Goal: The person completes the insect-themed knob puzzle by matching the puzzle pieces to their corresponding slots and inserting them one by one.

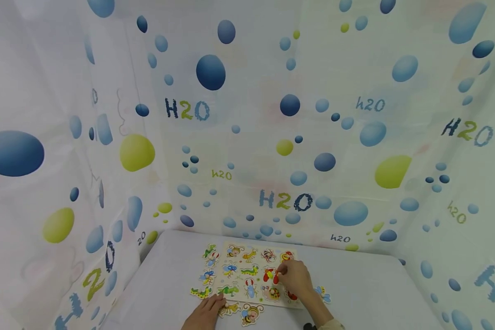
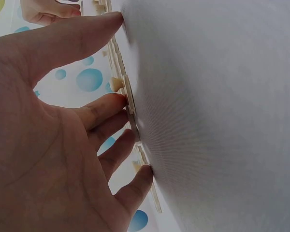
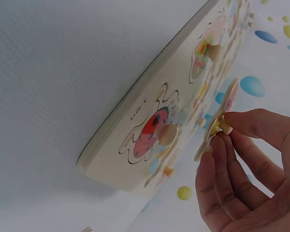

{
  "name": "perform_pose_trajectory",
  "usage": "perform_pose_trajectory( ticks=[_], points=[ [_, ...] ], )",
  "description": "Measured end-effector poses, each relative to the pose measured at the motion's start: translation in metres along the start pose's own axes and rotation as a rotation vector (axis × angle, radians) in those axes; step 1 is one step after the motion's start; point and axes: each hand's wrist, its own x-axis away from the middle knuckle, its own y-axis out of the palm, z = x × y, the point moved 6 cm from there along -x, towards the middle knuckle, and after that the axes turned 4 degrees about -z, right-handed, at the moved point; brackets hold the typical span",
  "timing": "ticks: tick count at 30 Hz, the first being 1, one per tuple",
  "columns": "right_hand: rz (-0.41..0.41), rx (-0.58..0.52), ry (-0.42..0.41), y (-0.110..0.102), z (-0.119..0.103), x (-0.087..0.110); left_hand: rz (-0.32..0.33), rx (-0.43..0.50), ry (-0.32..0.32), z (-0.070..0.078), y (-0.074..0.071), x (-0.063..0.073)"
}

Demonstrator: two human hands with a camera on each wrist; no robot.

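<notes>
My right hand (image 1: 295,277) pinches a red and yellow butterfly puzzle piece (image 3: 229,97) by its small wooden knob (image 3: 224,125). In the right wrist view the piece stands tilted, apart from the wooden puzzle board (image 3: 104,170). A ladybug piece (image 3: 152,129) with a knob sits in the board near its corner. My left hand (image 1: 205,313) rests on the table at the board's front left corner. Its fingers are loosely extended, with fingertips (image 2: 146,170) down beside the thin edges of loose pieces. Between the hands lie a yellow insect piece (image 1: 229,309) and a bee piece (image 1: 251,315).
Loose insect pieces line the board's left side, among them a caterpillar (image 1: 200,292) and a blue-winged fly (image 1: 207,277). A blue-winged piece (image 1: 323,294) lies right of the board, beyond my right forearm. A white sheet with printed bubbles (image 1: 290,105) surrounds the white table (image 1: 363,284).
</notes>
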Motion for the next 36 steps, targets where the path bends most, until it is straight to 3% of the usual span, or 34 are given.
perform_pose_trajectory(
  ticks=[15,29,36],
  points=[
    [-0.005,-0.021,-0.032,0.007,-0.007,-0.008,-0.024,-0.013,-0.011,-0.001,0.001,-0.002],
    [0.027,-0.003,-0.096,0.014,-0.015,-0.015,0.014,-0.009,-0.012,-0.010,0.009,-0.005],
    [-0.007,-0.009,-0.065,0.019,-0.014,-0.021,0.000,0.008,0.013,-0.006,0.006,-0.004]
  ],
)
